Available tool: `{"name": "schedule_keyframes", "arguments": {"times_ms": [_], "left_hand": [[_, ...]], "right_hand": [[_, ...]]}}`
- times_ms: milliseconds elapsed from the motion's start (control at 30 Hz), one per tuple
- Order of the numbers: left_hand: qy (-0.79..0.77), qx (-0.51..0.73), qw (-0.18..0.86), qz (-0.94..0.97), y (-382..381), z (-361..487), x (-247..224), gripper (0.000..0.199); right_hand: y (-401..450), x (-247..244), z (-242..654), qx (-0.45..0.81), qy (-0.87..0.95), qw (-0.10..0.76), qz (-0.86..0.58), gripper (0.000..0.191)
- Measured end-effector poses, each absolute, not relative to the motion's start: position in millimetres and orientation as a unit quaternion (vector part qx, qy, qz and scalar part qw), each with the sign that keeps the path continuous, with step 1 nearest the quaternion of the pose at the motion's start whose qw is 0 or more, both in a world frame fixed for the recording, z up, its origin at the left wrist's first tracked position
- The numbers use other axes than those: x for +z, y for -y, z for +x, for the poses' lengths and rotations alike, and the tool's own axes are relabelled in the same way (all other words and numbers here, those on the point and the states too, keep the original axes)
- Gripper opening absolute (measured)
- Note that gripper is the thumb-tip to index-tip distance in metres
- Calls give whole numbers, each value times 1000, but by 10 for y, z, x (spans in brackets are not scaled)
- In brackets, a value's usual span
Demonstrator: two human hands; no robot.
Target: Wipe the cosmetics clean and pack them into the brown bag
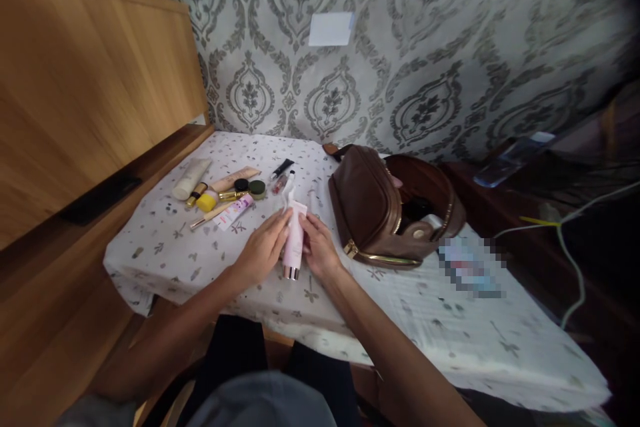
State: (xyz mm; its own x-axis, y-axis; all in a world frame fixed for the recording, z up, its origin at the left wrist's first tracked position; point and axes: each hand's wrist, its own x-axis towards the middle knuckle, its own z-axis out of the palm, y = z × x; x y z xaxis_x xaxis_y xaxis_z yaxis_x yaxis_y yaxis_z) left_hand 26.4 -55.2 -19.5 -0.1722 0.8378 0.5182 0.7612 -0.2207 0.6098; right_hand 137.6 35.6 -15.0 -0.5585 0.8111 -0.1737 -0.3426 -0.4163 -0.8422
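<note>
A pale pink cosmetic tube (295, 243) with a shiny rose-gold cap is held between my two hands, cap end towards me. My left hand (264, 244) closes on its left side, fingers near the flat end. From the right, my right hand (320, 245) grips the same tube with thumb and fingers. Just beyond the flat end lies a slim white item (289, 188) with a dark tip, partly hidden. A small black tube (283, 168) and a reddish clear lip tube (280, 183) lie behind it.
Left on the patterned cloth (165, 260) lie a large cream tube (191, 178), a yellow item (207, 199), a purple-white tube (233, 211), a brush (207, 216) and several other cosmetics. An open brown bag (363, 197) stands right. A wooden cabinet (100, 60) borders the left.
</note>
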Motion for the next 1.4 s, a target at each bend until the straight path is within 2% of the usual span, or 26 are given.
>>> {"name": "schedule_keyframes", "arguments": {"times_ms": [100,200,433,533,733,867,967,1167,1400], "left_hand": [[-623,459,55,631,451,213,-109,44],[-612,457,66,643,499,228,-82,44],[-644,359,66,672,912,321,-333,58],[-651,376,70,656,980,305,-384,53],[-632,469,107,607,977,191,-251,40],[-647,501,92,567,1006,154,-163,30],[-649,493,43,578,1014,158,-172,24],[-604,425,-49,672,941,255,-314,39],[-596,379,-60,705,732,261,-155,54]], "right_hand": [[-315,-135,1369,791,419,359,-266,45],[-323,-161,1363,762,441,399,-254,40],[-488,-280,1357,724,388,478,-310,32],[-489,-276,1351,743,388,456,-298,30],[-427,-170,1384,841,369,345,-192,28],[-442,-144,1398,853,356,337,-179,30],[-471,-164,1385,845,356,347,-197,29],[-456,-225,1358,812,368,381,-245,35],[-359,-223,1318,827,405,315,-228,49]]}}
